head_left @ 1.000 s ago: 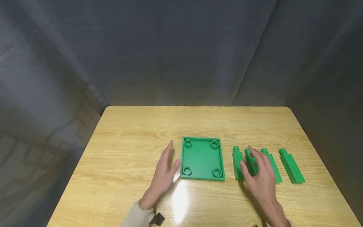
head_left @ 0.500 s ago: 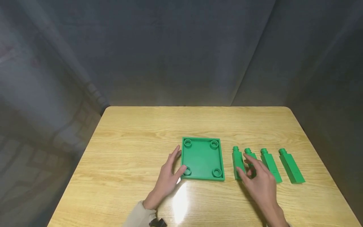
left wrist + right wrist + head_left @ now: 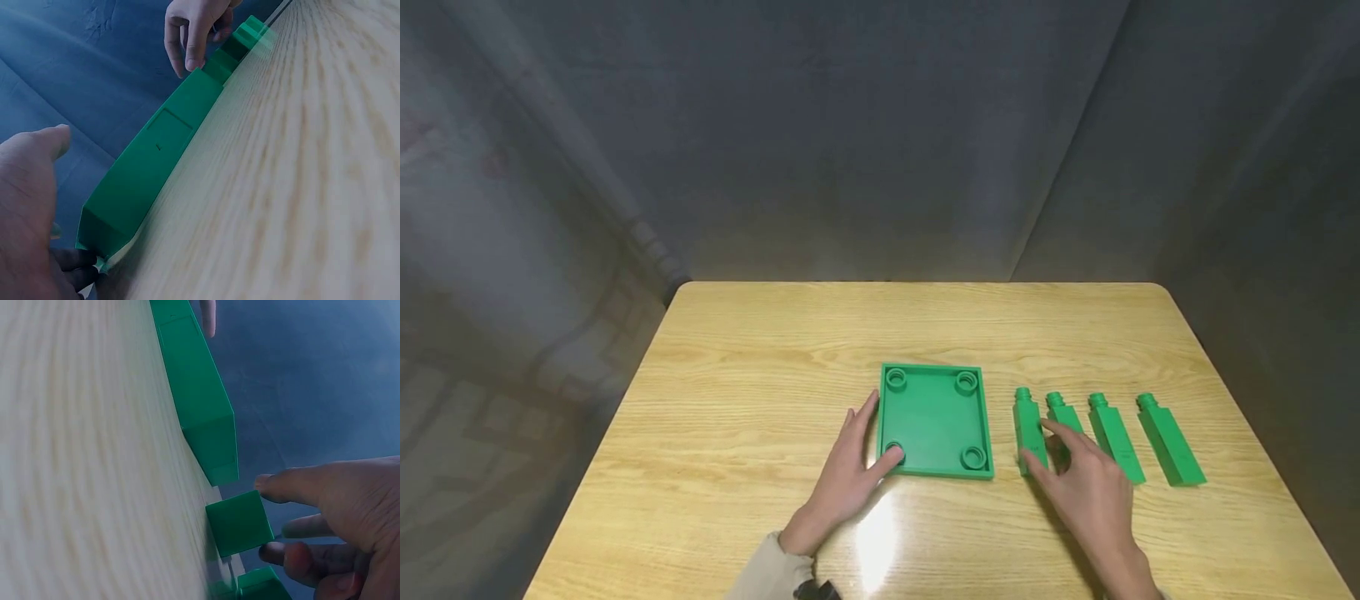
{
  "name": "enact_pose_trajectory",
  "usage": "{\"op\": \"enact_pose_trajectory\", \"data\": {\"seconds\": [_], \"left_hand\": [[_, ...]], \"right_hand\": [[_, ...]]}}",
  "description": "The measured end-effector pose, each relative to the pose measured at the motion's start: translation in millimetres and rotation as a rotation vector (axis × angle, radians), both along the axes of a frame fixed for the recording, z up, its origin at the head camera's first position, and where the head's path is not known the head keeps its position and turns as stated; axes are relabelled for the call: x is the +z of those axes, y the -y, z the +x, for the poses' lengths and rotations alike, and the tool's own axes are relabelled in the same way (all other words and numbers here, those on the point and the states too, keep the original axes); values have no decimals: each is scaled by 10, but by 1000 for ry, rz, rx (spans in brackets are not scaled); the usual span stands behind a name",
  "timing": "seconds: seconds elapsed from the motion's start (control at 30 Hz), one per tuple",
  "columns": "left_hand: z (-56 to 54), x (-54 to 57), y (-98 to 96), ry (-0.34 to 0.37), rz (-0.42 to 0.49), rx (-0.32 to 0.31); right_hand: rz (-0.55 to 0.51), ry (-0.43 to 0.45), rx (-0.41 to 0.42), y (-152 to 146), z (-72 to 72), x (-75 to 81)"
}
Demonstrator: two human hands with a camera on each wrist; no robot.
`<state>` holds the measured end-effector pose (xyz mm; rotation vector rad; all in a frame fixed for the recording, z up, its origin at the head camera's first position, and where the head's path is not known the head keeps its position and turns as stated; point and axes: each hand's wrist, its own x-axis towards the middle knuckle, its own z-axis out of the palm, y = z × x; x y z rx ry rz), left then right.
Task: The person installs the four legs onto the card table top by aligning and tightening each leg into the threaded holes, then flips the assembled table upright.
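A square green tabletop panel (image 3: 934, 421) lies with its rim up and a round threaded socket at each corner. My left hand (image 3: 844, 483) is at its left side, fingers fairly straight along the edge. The thumb is above the near-left socket; in the left wrist view it stands clear of the panel. Right of the panel, my right hand (image 3: 1086, 492) has its thumb and index finger on either side of the nearest green table leg (image 3: 1028, 425), pinching it near its square end (image 3: 240, 524). That leg lies flat, its threaded end pointing away.
Three more green legs lie in a row to the right: one partly under my right hand (image 3: 1063, 412), a middle leg (image 3: 1116, 437) and the outermost leg (image 3: 1172, 442). The wooden table (image 3: 760, 358) ends at a dark curtain (image 3: 850, 150).
My left hand has moved right to the panel's edge. My right hand has shifted slightly left and lower, its thumb and index finger closing about the nearest leg. The panel and legs stay put.
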<state>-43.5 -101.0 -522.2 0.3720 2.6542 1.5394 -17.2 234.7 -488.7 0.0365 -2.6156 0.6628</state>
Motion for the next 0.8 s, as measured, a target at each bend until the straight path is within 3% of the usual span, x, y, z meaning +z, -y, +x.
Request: {"op": "enact_pose_trajectory", "data": {"seconds": [0.3,0.5,0.8], "left_hand": [[-13,18,-18,-71,-117,-66],[-29,-6,-25,-51,-143,-83],[-32,-22,-28,-49,-142,-80]], "right_hand": [[33,61,-5,13,17,8],[38,144,-22,23,44,34],[53,193,3,21,53,39]]}}
